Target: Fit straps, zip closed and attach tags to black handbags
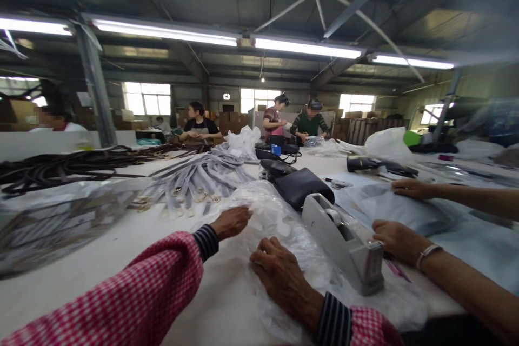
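Observation:
A heap of clear plastic bags lies crumpled on the white table in front of me. My left hand is at its left edge, with the fingers closed together on the film. Closer to me, my right hand lies over more of the plastic, its fingers curled and pinching the bag's edge. The fingertips are partly hidden. Just right of that hand stands a grey tape dispenser. Behind the dispenser rests a black leather bag.
Grey straps with gold buckles fan out at left, beside dark brown straps. On the right, a co-worker's hands handle a translucent plastic bag. A black pouch lies farther back. Other people work across the table.

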The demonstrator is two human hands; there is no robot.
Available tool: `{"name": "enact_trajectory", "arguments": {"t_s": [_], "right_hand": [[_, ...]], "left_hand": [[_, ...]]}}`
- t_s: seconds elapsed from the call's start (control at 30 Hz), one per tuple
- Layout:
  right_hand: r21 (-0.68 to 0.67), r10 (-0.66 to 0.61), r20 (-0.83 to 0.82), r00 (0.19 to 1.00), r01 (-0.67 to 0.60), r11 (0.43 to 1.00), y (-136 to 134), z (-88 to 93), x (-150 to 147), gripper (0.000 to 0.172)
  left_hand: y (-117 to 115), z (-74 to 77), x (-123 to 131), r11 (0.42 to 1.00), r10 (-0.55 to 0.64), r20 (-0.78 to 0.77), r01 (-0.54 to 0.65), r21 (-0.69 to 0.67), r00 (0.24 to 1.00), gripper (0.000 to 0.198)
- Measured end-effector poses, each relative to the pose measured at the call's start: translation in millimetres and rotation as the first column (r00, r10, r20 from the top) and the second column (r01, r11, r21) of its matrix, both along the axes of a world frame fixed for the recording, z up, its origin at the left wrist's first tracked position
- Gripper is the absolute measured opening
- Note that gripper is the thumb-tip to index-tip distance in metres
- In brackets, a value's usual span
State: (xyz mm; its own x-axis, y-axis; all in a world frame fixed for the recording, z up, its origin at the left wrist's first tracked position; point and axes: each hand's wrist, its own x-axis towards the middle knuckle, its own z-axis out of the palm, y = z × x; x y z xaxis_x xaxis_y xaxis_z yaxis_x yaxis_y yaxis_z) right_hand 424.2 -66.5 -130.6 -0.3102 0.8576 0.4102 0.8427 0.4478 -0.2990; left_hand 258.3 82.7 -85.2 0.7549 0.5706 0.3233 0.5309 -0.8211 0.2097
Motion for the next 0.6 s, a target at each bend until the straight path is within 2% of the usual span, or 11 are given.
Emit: {"name": "enact_trajectory", "arguments": {"t_s": [0.1, 0.17, 0.27, 0.4, 0.5, 0.53, 0.6], "right_hand": [[0.004, -0.013, 0.017, 1.0, 0.013, 1.0, 0.8, -1.0, -0.5, 0.011], [0.008, -0.019, 0.03, 0.999, 0.019, 1.0, 1.5, -2.1, -0.8, 0.01], [0.013, -0.017, 0.029, 0.999, 0.016, 1.0, 1.7, -3.1, -0.3, 0.012], [0.007, -0.04, -0.061, 0.997, 0.041, 0.999, -0.5, 0.6, 2.0, 0.017], [0.021, -0.009, -0.217, 0.976, 0.013, 1.0, -4.4, 8.3, 3.8, 0.016], [0.014, 0.01, -0.265, 0.964, -0.007, 1.0, -6.2, 11.5, 4.5, 0.015], [-0.024, 0.05, -0.314, 0.948, -0.061, 0.998, -10.8, 18.4, 6.9, 0.015]], "left_hand": [[-39.0, -4.4, -14.4, 0.997, 0.049, -0.042, -0.046, 0.058, 0.998, 0.037], [-63.6, -5.6, -23.6, 0.987, 0.064, -0.089, -0.049, 0.155, 0.994, 0.042], [-90.0, -4.7, -38.8, 0.956, 0.062, -0.168, -0.01, 0.293, 0.984, 0.035], [-108.6, -5.5, -66.2, 0.911, 0.032, -0.27, 0.083, 0.405, 0.962, 0.033], [-113.6, -6.6, -87.0, 0.816, 0.047, -0.338, 0.159, 0.555, 0.94, 0.056], [-113.2, -6.0, -91.7, 0.786, 0.077, -0.329, 0.146, 0.601, 0.941, 0.065], [-109.3, -3.3, -95.5, 0.749, 0.169, -0.24, 0.034, 0.662, 0.956, 0.078]]}}
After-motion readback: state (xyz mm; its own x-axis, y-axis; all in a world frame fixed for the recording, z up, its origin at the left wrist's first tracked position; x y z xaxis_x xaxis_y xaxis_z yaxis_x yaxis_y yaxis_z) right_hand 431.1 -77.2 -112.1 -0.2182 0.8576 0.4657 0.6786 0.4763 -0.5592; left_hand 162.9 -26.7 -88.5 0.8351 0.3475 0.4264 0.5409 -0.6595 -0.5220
